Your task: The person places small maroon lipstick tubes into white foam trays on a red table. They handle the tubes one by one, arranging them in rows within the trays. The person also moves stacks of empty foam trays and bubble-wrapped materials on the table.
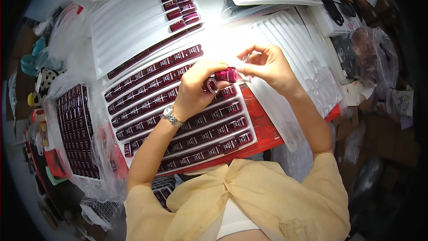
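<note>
Dark red tubes (pixel 178 107) with pale labels fill the white ribbed tray (pixel 133 22) centre. Clear plastic bag (pixel 374 53) far right. Bagged block of the same tubes (pixel 76 129) at left.

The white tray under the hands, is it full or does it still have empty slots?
Nearly full. The white tray has rows of dark red tubes packed end to end; the spot under the left hand is hidden.
</note>
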{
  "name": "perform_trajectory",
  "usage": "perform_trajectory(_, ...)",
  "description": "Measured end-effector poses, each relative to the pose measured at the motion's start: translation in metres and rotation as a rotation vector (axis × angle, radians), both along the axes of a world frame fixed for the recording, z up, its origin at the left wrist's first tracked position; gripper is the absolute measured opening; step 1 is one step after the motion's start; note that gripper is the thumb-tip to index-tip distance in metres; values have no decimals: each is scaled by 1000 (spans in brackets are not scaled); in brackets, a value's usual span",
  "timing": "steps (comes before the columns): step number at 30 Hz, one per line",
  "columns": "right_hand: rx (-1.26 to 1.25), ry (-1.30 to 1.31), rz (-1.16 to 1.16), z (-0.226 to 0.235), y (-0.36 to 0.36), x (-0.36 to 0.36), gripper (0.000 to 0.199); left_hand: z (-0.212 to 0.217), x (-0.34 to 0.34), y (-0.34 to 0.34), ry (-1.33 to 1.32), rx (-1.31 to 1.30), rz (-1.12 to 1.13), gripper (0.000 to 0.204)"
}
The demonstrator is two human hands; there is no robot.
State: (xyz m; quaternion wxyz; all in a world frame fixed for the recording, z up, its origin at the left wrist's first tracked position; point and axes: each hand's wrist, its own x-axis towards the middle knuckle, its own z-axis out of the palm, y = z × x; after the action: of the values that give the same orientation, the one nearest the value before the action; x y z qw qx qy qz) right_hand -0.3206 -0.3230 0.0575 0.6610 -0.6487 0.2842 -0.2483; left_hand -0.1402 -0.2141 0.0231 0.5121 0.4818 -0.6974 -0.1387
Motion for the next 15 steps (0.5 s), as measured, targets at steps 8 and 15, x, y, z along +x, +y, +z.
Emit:
perform_trajectory(8, -483, 11, -312, -11, 33, 46, 14, -16, -22, 18, 267, 232, 33, 40)
perform_trajectory(15, -108, -345, -442, 3, 25, 38, 16, 2, -29, 28, 744, 522, 5, 36)
